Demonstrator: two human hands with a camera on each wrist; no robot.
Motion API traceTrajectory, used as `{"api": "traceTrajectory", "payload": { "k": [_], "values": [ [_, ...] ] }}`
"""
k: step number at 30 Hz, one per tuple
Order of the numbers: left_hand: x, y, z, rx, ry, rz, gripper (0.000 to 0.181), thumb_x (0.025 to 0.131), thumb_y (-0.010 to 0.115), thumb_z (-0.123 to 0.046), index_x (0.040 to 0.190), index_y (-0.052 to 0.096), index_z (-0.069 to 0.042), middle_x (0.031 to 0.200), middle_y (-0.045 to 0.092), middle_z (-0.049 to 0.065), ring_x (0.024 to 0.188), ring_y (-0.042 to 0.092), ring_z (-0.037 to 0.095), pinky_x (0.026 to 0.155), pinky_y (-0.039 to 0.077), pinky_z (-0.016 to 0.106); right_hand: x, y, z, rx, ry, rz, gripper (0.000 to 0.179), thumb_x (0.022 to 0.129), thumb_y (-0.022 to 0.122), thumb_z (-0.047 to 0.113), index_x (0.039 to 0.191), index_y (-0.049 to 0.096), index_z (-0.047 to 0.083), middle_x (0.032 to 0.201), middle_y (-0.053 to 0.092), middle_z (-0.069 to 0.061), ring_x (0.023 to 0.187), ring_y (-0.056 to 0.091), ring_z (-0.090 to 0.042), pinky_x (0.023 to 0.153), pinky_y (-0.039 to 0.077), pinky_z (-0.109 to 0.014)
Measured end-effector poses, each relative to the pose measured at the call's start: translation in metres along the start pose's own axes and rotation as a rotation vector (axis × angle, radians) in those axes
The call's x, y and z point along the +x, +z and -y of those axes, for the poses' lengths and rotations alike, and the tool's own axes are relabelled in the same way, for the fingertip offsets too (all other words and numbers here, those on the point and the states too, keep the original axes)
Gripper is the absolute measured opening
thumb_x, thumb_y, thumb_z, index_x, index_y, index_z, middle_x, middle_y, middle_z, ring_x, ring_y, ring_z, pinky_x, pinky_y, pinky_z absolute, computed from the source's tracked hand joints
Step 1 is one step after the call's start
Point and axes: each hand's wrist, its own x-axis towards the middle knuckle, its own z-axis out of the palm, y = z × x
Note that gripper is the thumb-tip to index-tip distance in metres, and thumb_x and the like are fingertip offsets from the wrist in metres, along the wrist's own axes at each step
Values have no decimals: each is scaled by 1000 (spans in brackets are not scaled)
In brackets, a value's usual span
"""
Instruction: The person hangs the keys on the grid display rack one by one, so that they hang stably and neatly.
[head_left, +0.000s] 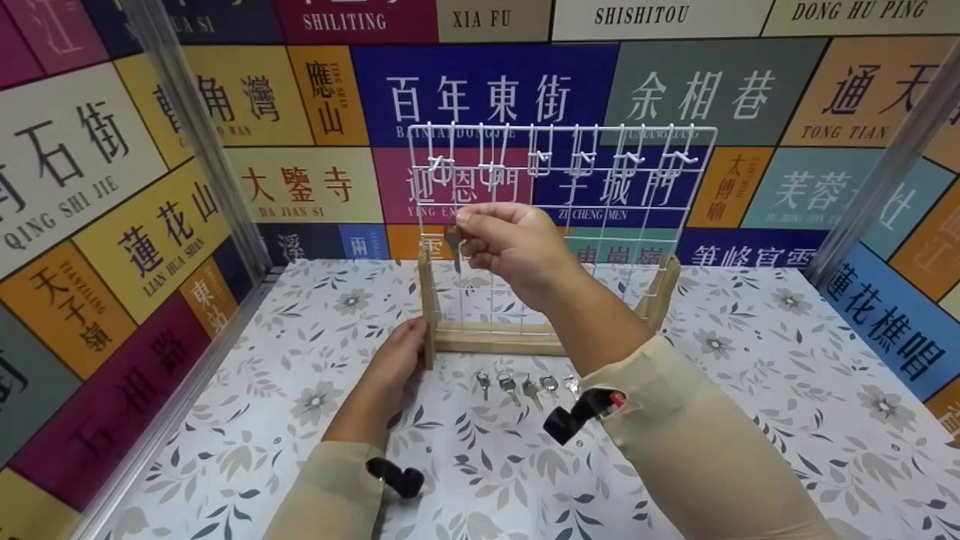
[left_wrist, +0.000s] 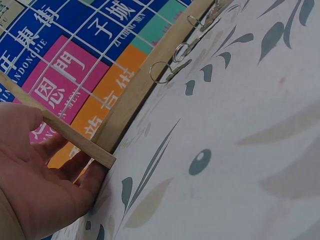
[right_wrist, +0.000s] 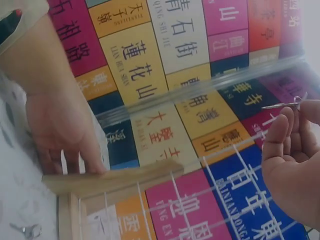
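Note:
My right hand (head_left: 521,240) is raised in front of a white wire grid rack and pinches a key (head_left: 454,246) by its top between thumb and index finger. The key hangs down in the head view; its blade (right_wrist: 275,106) points left in the right wrist view. Low at the rack's left side, my left hand (head_left: 403,346) grips the wooden leg (left_wrist: 75,137), thumb on one side and fingers on the other. The rack's wooden base bar (head_left: 495,343) stands on the table. Several hooks (head_left: 540,161) line the top of the grid, with the key below them.
Several keys with rings (head_left: 529,388) lie in a row on the table in front of the rack. A leaf-patterned cloth (head_left: 315,405) covers the table. Behind stands a wall of coloured name signs (head_left: 480,82), with clear upright edges at both sides.

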Motion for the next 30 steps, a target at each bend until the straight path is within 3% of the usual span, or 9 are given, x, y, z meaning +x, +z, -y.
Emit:
{"api": "traceTrajectory", "payload": {
  "k": [9,17,24,30],
  "values": [
    [1,1,0,25,-18,0,52,112,46,-52,159,49,-28,164,52,5,158,42,28,135,26,48,15,30,10,132,-25,-88,17,104,72,16,114,74,2,89,74,-5,76,67,-17,70,58,-25],
    [2,-2,1,-18,6,4,49,113,47,-50,156,52,-27,157,58,6,151,51,26,132,33,46,26,44,9,203,-47,-168,13,103,73,15,111,77,6,90,75,-6,73,67,-17,69,60,-24],
    [2,-1,2,-20,14,12,51,112,48,-50,157,51,-26,158,57,7,151,51,27,131,34,46,29,40,2,178,-51,-186,16,102,74,16,114,76,5,94,76,-6,76,67,-16,70,60,-24],
    [2,0,2,-22,15,12,52,112,49,-52,157,50,-27,159,57,8,152,51,28,132,35,46,17,22,-8,143,-58,-170,20,102,75,17,118,74,5,97,75,-6,80,68,-16,71,59,-24]
  ]
}}
